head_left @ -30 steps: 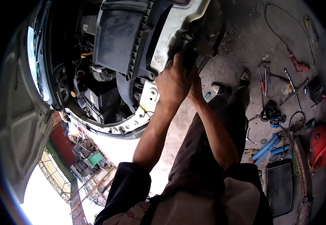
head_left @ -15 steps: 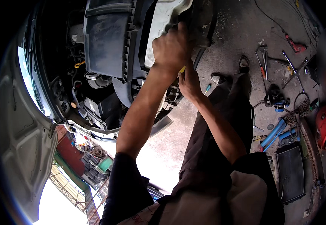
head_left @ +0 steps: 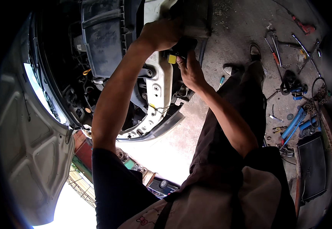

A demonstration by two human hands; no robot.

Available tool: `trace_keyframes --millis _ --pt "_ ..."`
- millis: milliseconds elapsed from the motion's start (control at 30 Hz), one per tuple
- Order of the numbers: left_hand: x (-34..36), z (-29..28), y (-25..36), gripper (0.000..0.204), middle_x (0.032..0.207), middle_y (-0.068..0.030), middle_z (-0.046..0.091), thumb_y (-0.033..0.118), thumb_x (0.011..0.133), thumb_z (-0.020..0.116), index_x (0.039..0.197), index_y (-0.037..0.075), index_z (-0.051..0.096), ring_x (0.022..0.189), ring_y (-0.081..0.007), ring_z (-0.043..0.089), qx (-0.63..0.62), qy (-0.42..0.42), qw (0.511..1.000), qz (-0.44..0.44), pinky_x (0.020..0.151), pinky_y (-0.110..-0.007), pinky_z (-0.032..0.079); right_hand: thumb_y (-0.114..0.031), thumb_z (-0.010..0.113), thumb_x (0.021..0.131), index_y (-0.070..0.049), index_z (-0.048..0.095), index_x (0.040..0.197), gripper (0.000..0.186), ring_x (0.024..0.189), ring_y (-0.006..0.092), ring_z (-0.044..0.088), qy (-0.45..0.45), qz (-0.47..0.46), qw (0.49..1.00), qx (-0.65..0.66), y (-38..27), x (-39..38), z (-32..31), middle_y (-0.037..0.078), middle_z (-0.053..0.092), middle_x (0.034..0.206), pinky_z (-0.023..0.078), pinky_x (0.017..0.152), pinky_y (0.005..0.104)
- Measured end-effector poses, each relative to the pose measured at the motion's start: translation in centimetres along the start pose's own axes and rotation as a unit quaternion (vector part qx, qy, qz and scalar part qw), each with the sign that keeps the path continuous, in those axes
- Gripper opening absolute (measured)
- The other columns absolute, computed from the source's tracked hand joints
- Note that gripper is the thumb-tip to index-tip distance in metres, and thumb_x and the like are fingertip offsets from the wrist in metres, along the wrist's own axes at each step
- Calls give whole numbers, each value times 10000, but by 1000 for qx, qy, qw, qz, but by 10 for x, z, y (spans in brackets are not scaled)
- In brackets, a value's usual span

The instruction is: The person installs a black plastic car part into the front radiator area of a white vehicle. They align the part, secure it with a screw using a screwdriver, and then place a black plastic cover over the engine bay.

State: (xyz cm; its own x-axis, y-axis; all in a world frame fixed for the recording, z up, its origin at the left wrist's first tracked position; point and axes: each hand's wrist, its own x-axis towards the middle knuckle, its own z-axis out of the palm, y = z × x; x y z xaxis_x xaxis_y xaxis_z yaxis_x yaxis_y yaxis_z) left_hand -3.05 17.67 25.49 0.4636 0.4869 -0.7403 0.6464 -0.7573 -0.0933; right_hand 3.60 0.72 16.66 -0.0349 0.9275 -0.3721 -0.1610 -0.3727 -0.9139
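My right hand is closed around a black object with a yellow block at its near end. Thumb and fingers press on its near side; its exact kind is unclear. Just beyond it, my left hand is bent over the pale metal front crossmember of a vehicle. Its fingers curl down into shadow at the far side, and whatever they grip there is hidden. A thin wire with a yellow piece is looped around the crossmember nearer to me.
A black engine cover lies left of my left forearm. The raised hood fills the left side. On the floor at right are a red power tool, a cross wrench, a blue jack and a dark radiator panel.
The view has shifted, baring more of the crossmember. My hands have moved apart a little, and the black object with its yellow block now shows in my right hand.
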Motion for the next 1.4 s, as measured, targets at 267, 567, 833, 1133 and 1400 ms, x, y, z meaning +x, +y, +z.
trace_keyframes --millis 267,567,833,1133,1400 --pt "-23 8 -1 453 1114 -172 690 361 933 616 1360 215 579 1014 -340 682 -129 161 976 -72 864 -455 567 -363 422 1069 -95 468 971 289 419 105 378 66 269 941 194 -38 16 11 15 445 634 308 355 294" --pt "-25 11 -9 446 1038 -150 714 311 900 657 1325 178 629 957 -301 703 -152 178 971 -53 834 -417 578 -335 417 1066 48 558 1155 417 983 501 574 3 82 995 -57 -11 4 8 313 619 1071 448 863 525" --pt "-25 10 -8 484 989 -143 720 249 829 666 1308 186 639 949 -312 697 -181 162 968 -66 850 -433 568 -197 517 1054 19 484 1154 239 651 141 595 -53 87 990 93 -20 -8 -3 92 611 848 513 600 280" --pt "-24 18 -2 283 863 -149 732 245 784 598 962 71 732 874 -344 716 -214 210 950 -88 755 -453 573 -375 382 1089 -12 521 1028 394 435 154 503 -130 277 918 253 -25 11 -20 67 545 653 401 423 280" --pt "-41 35 43 423 661 -171 662 213 780 687 1156 50 582 642 -360 679 -278 297 895 -183 570 -448 531 -336 396 1069 -30 509 912 361 406 124 364 -121 305 924 198 -31 2 -8 38 430 580 300 380 259"
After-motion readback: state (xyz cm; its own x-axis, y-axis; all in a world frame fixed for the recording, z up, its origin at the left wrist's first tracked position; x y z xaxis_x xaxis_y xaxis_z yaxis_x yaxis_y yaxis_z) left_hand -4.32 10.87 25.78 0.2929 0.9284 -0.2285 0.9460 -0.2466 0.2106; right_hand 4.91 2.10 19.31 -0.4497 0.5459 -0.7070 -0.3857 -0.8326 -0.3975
